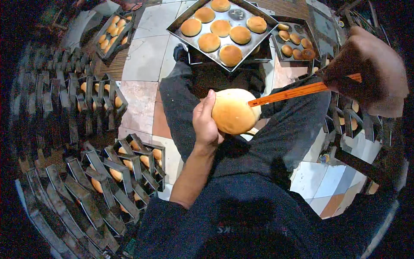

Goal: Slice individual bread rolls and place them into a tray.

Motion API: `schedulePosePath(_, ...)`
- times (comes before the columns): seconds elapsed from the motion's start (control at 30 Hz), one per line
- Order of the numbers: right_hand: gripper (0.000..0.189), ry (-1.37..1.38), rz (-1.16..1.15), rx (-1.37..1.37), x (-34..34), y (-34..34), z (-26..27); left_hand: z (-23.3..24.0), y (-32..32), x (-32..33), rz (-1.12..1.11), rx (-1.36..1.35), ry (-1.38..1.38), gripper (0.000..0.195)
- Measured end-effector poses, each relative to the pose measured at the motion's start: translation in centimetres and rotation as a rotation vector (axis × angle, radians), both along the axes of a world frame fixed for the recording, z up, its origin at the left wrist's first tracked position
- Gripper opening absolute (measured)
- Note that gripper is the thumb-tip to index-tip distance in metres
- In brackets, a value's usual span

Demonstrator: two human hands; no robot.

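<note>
My left hand [206,121] holds a round golden bun [235,113] above my lap, with the thumb along its upper left edge. At right, my right hand [376,73] is blurred and grips a flat orange stick [291,94] that bears writing. The stick's tip meets the bun's right edge; whether it goes into the bread cannot be told. Ahead of my knees, a square metal baking tray [223,63] carries several golden buns [221,28] and has a dark round mark on its bottom. It rests on another tray [265,55].
To the right stands a second tray of buns [296,58]; another bun tray [108,53] is at upper left. Stacked metal trays [93,187] with buns inside crowd my left side, with more stacks [352,124] at right. Tiled floor [139,61] shows between. A person's foot [133,6] appears at the top.
</note>
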State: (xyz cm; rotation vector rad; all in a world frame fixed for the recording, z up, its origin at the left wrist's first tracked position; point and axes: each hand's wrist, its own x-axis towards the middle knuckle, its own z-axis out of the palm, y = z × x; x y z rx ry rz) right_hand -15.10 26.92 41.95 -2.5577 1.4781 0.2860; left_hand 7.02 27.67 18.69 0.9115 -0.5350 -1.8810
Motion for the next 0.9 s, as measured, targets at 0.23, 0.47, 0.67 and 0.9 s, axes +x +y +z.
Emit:
schedulePosePath(0.23, 0.011, 0.127, -0.049, 0.29, 2.4, -0.3, 0.3, -2.0, -0.9, 1.0, 0.074, 0.073, 0.093, 0.039)
schedulePosePath(0.47, 0.018, -0.117, -0.083, 0.102, 2.3, 1.0, -3.9, -3.1, -1.6, 2.0, 0.179, 0.079, 0.11, 0.043)
schedulePosePath(0.67, 0.025, -0.064, -0.276, 0.249, 3.5, 1.6, -4.0, -2.8, -2.4, 2.1, 0.305, 0.168, 0.15, 0.04)
schedulePosePath(0.9, 0.039, -0.169, -0.297, 0.352, 3.3, 1.7, -3.7, -2.4, -3.9, 3.0, 0.352, 0.187, 0.253, 0.038)
